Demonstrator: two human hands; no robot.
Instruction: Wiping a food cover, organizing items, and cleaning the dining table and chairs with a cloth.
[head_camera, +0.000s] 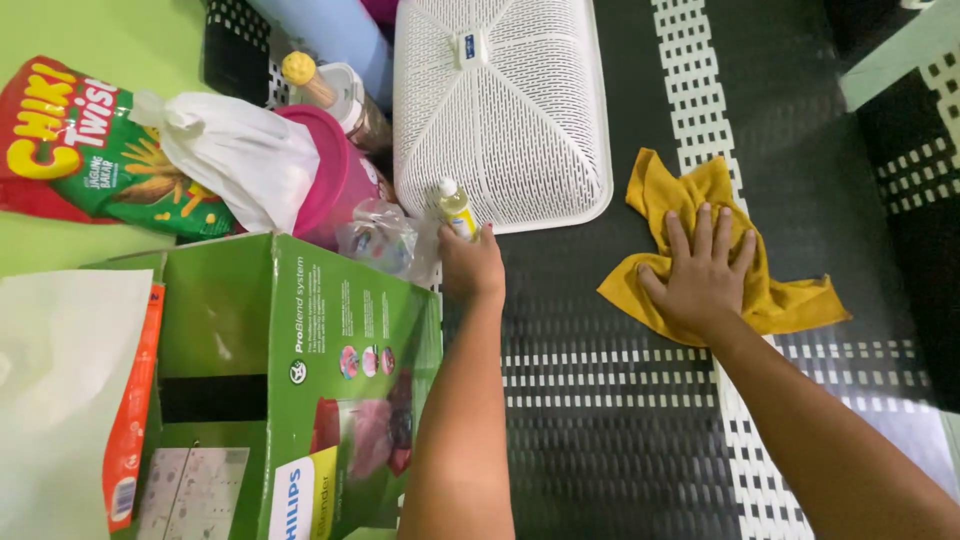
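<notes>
Seen from above, two bare forearms reach away from the viewer across a dark table cover patterned with rows of white squares (700, 120).

Nearest the viewer, at the lower left, stands an open green cardboard box (290, 380), with a white plastic bag (60, 400) lying at its left.

A little further out, the left hand (472, 268) is closed around a small bottle of pale yellow liquid with a white cap (455, 205). The fingers wrap its lower part, so only the top half shows. The bottle stands roughly upright, its long axis pointing away from the viewer, cap end furthest. It sits at the near edge of a white mesh food cover (500, 110), and just right of a crumpled clear plastic bag (385, 240).

At about the same distance, well apart to the right, the right hand (703, 275) lies flat and open, fingers spread, palm pressing down on a crumpled yellow cloth (690, 200). It grips nothing. The cloth spreads out beyond the fingertips and to the right of the wrist. The bottle lies to the left of the cloth, with bare table cover between them.

Further off on the left are a pink container (335, 175) with a white cloth (240, 155) draped on it, a red and green snack packet (90, 145), and a bottle with a yellow cap (300, 70).
</notes>
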